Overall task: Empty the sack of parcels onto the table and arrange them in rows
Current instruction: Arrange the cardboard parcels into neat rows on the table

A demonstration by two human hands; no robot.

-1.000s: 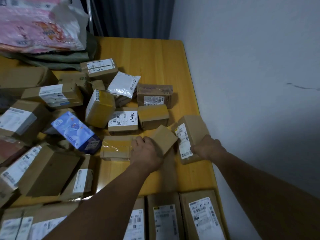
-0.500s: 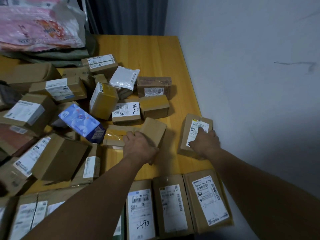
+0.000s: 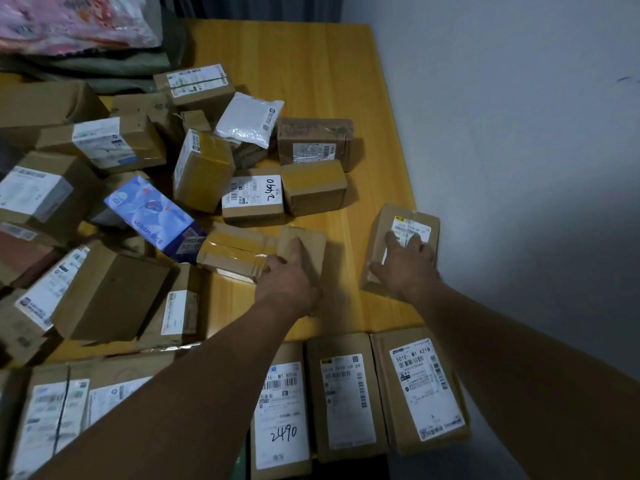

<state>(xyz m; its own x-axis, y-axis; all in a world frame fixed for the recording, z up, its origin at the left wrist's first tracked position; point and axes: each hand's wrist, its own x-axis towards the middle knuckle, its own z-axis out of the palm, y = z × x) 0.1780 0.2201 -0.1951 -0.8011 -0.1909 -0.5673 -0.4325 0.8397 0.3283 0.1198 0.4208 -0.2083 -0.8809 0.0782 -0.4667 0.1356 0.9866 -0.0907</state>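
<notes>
- A flat brown cardboard parcel with a white label (image 3: 385,221) is seen lying on the yellow wooden table (image 3: 311,64), close to the right edge and apart from the other parcels.
- The right hand (image 3: 405,265) is laid palm down on this parcel. Its fingers are spread and straight across the label and the thumb is held out to the left. Nothing is pinched.
- A small plain brown cardboard box (image 3: 311,239) is set to the left of it, touching a brown parcel wrapped in clear tape (image 3: 232,247).
- The left hand (image 3: 289,278) is placed over the near end of the plain box, with one digit stretched along its top. Whether the other fingers are curled round it cannot be told.
- Along the near edge, label-up cardboard parcels are lined up side by side: a parcel hand-marked "2490" (image 3: 280,420), a middle labelled parcel (image 3: 346,400) and a rightmost labelled parcel (image 3: 424,386). More are partly hidden by the left forearm.
- A loose heap is spread over the left and middle of the table. A blue printed carton (image 3: 152,216), a white plastic mailer (image 3: 249,119) and a box capped with yellow tape (image 3: 313,188) are among it.
- At the far left, a pink printed plastic bag (image 3: 69,22) is piled on folded olive-green fabric (image 3: 114,69). Whether that fabric is the sack cannot be told.
- A grey wall (image 3: 519,133) is met by the table's right side.
</notes>
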